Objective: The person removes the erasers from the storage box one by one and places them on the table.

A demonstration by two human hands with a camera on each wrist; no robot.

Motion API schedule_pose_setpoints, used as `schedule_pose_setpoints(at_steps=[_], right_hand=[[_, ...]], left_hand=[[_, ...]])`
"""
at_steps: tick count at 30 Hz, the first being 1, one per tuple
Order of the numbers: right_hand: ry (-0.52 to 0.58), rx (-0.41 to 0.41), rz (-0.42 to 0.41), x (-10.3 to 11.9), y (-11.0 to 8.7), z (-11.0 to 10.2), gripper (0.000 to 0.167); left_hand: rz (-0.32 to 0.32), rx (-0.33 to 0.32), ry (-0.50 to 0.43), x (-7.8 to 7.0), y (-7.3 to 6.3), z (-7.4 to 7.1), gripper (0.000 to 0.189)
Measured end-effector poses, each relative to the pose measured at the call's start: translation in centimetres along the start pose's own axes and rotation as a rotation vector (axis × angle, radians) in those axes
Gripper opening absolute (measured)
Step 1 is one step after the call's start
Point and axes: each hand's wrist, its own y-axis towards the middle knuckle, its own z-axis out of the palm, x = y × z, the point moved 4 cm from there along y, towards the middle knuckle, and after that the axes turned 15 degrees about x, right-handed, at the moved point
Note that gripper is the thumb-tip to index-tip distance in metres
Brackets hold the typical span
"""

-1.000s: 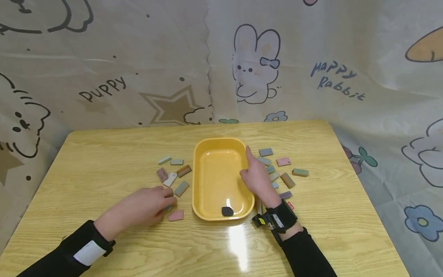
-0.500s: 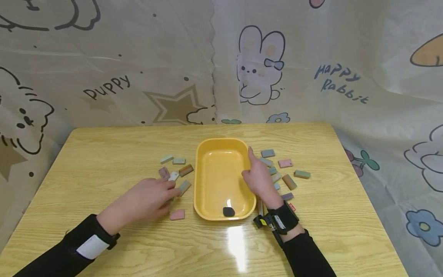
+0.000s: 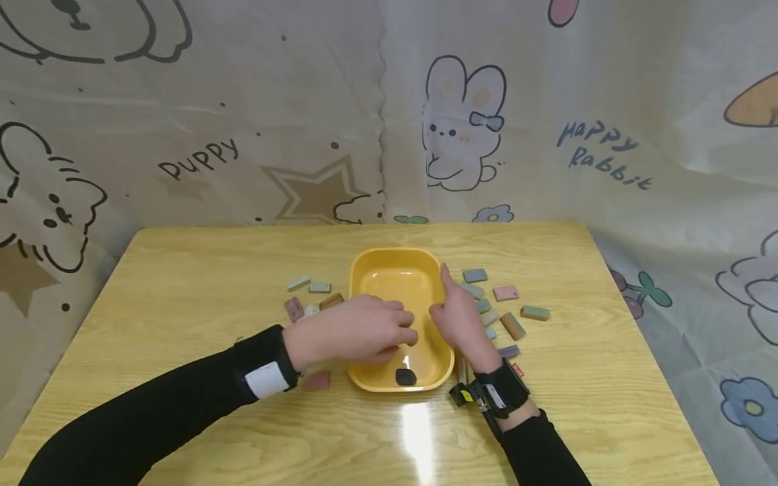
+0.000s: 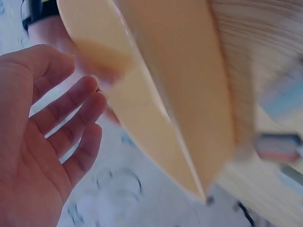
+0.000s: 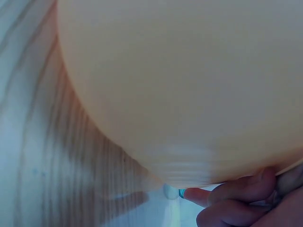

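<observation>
A yellow plastic tray stands in the middle of the wooden table, with a small dark flat piece lying near its front end. My left hand is over the tray. In the left wrist view its fingers are loosely bent, the thumb apart from them, and no thing shows between them. My right hand grips the tray's right rim, thumb on the inner side and index finger along the edge. In the right wrist view its curled fingers lie against the tray's outer wall.
Several small coloured blocks lie right of the tray, among them a pink block and a green block. Others lie to the left, including a mauve block; my left forearm covers some. A printed cloth hangs behind the table.
My left hand has moved from among the blocks on the left, up and rightward over the tray. The right hand keeps its grip on the rim. The head view has shifted slightly.
</observation>
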Motion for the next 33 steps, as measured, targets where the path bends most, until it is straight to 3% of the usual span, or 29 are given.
schedule_pose_setpoints(at_steps=[3, 7, 12, 16, 26, 30, 33], right_hand=[[0.005, -0.006, -0.001, -0.2, 0.0, -0.1, 0.079], [-0.002, -0.015, -0.006, -0.2, 0.1, 0.0, 0.079], [0.001, -0.013, -0.012, -0.2, 0.1, 0.0, 0.079], [-0.001, -0.017, -0.013, -0.2, 0.1, -0.1, 0.079], [-0.008, -0.014, 0.0, -0.2, 0.1, -0.1, 0.079], [0.001, -0.005, 0.006, -0.2, 0.1, -0.1, 0.079], [0.004, -0.01, 0.006, -0.2, 0.1, -0.1, 0.079]], left_hand=[[0.076, 0.068, 0.025, -0.8, 2.3, 0.3, 0.014], [0.146, 0.166, 0.003, -1.7, 4.2, 1.1, 0.011], [0.198, 0.238, -0.042, -2.6, 5.6, 2.0, 0.012], [0.201, 0.291, -0.063, -3.0, 6.3, 2.6, 0.014], [0.166, 0.375, -0.137, -2.9, 6.8, 3.8, 0.016], [0.135, 0.353, -0.159, -2.2, 6.0, 2.5, 0.015], [0.08, 0.307, -0.161, -1.2, 4.3, 0.7, 0.013]])
